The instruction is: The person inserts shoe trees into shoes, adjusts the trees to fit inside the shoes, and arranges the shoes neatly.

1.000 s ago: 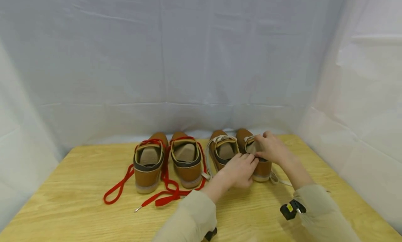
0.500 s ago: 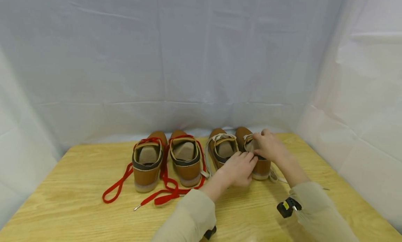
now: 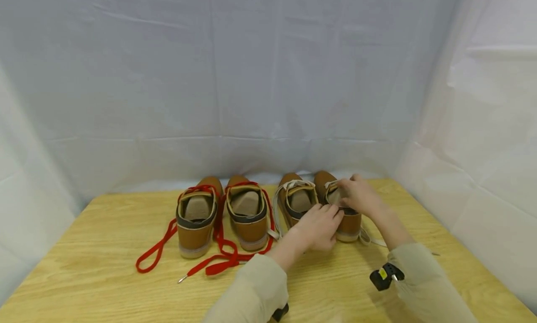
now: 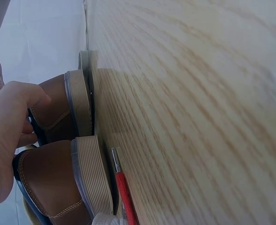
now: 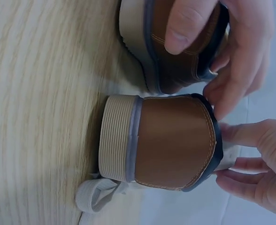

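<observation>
Two brown shoes with white laces stand side by side on the right, heels toward me. My right hand point(image 3: 361, 197) is at the opening of the rightmost shoe point(image 5: 175, 140), its thumb and bent fingers holding the rim. A pale surface shows between those fingers in the right wrist view. My left hand point(image 3: 320, 225) reaches over the heel side, fingertips touching the left part of the same shoe's dark collar. Its thumb point(image 5: 180, 28) stands apart from that collar. The neighbouring white-laced shoe point(image 4: 51, 178) is partly hidden by my left hand.
Two brown shoes with red laces, one left point(image 3: 195, 237) and one right point(image 3: 251, 234), stand further left. Their red laces point(image 3: 222, 264) trail over the wooden table point(image 3: 105, 267). A white lace loop point(image 5: 95, 194) lies by the rightmost heel. Pale cloth point(image 3: 251, 80) closes the back.
Both hands stay at the rightmost shoe. The right thumb and fingers have shifted slightly at its opening. The shoes have not moved; the head view has tilted a little.
</observation>
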### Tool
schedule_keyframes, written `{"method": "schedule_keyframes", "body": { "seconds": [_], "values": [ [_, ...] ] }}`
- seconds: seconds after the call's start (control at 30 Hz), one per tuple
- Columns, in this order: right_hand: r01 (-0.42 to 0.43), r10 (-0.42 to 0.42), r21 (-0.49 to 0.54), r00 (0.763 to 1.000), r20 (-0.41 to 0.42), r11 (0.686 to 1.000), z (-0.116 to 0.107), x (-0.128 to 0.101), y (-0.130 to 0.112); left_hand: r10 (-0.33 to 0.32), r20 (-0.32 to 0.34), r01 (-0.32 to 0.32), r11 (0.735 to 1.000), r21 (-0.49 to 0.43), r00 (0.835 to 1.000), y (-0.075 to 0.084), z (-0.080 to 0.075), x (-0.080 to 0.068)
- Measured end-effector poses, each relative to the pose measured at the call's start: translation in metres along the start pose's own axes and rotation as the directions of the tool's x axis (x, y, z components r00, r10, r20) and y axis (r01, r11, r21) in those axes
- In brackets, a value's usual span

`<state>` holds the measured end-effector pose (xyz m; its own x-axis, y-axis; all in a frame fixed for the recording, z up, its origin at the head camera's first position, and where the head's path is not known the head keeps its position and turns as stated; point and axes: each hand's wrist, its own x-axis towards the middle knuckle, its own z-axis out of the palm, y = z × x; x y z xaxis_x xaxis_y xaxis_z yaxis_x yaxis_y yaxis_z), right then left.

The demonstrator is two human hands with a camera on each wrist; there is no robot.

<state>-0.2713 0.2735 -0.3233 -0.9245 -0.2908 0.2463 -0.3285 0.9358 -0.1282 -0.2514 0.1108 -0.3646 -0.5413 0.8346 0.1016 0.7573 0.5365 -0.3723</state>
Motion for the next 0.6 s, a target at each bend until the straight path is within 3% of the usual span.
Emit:
{"method": "schedule_keyframes", "body": {
  "seconds": [0.6],
  "values": [
    [-0.189,0.187,0.13,0.982,0.023,0.973,-0.0008,-0.0001,0.0063,-0.001,-0.027,0.001,1.0,-0.007,1.0,0.0003,0.0004,0.0004]
  ]
}}
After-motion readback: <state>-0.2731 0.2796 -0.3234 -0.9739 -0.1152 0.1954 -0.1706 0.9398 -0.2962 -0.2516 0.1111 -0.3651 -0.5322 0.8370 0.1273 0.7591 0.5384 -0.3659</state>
